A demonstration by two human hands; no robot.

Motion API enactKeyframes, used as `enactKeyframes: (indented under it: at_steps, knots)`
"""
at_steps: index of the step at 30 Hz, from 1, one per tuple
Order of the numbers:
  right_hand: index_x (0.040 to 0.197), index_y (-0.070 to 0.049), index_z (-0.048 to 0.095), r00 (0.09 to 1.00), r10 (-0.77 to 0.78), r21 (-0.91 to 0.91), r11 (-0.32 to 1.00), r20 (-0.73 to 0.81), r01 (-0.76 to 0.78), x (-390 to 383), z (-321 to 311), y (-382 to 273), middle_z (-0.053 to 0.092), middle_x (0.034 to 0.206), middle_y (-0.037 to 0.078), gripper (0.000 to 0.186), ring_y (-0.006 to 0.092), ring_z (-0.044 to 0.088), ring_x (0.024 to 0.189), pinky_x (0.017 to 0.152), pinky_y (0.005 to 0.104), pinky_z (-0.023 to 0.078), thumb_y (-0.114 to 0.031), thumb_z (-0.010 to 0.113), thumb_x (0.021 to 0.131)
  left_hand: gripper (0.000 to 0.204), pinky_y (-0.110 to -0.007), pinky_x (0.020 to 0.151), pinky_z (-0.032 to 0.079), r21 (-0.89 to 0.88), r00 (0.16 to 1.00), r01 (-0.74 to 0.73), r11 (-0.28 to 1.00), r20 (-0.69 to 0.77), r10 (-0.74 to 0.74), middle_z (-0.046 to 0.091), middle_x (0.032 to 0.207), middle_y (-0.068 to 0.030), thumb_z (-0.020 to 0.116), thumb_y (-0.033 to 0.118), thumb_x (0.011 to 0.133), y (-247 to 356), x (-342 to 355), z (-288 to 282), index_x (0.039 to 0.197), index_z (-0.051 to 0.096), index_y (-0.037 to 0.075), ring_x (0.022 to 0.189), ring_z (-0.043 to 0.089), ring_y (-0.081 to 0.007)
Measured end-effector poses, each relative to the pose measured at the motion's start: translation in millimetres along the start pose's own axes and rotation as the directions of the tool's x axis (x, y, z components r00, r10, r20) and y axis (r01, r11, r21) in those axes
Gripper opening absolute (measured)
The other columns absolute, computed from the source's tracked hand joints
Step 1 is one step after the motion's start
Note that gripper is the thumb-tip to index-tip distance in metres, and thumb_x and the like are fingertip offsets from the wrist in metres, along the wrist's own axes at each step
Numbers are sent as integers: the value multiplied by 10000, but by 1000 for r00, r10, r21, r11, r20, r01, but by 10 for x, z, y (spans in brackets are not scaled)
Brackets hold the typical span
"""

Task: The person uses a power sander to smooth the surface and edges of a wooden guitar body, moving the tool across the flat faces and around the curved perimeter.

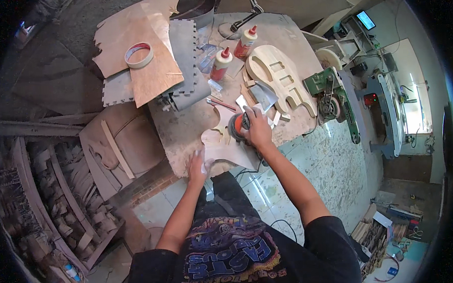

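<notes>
My right hand [256, 128] grips an orange-and-black sander [237, 125] resting on a pale cut-out wooden piece [214, 138] near the bench's front. My left hand [196, 168] holds that piece by its lower-left corner, fingers at the edge. Just behind them lie two pencils [220, 104] and some light offcuts. Farther back, a guitar-body shape [279, 80] with several openings lies at the right, and two white glue bottles with red caps [221, 67] stand upright beside it.
Plywood sheets [154, 86] with a tape roll [138, 55] and grey mats lie back left. A lamp base [226, 31] stands at the back. A green machine [319, 84] is at the bench's right. A wood rack [56, 197] fills the lower left; a cable [284, 221] crosses the floor [297, 174].
</notes>
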State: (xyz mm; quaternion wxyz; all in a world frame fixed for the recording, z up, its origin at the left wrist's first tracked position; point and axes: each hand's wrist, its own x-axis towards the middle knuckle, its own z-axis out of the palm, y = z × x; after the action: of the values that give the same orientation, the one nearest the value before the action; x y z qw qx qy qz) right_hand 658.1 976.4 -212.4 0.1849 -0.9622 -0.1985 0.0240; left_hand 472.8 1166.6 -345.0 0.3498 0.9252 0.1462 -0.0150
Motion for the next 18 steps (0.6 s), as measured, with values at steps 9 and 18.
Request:
enactKeyframes:
  at_steps: [9, 18]
  knots:
    - [1452, -180, 522, 998, -57, -15, 998, -9, 57, -59, -19, -117, 528, 1423, 138, 840, 426, 586, 1163, 961, 510, 546, -169, 862, 684, 693, -559, 996, 418, -1, 1000, 22, 1000, -22, -22, 616, 1264, -158, 730, 440, 874, -47, -9, 50, 1464, 542, 127, 1178, 562, -397]
    - [1456, -186, 522, 997, -69, -44, 997, 41, 70, -146, -52, -164, 537, 1407, 115, 855, 406, 600, 1122, 918, 497, 568, -180, 869, 674, 699, -548, 1005, 405, 18, 998, 1, 1000, -65, 0, 614, 1234, -168, 704, 466, 886, -50, -25, 64, 1462, 542, 106, 1169, 554, -402]
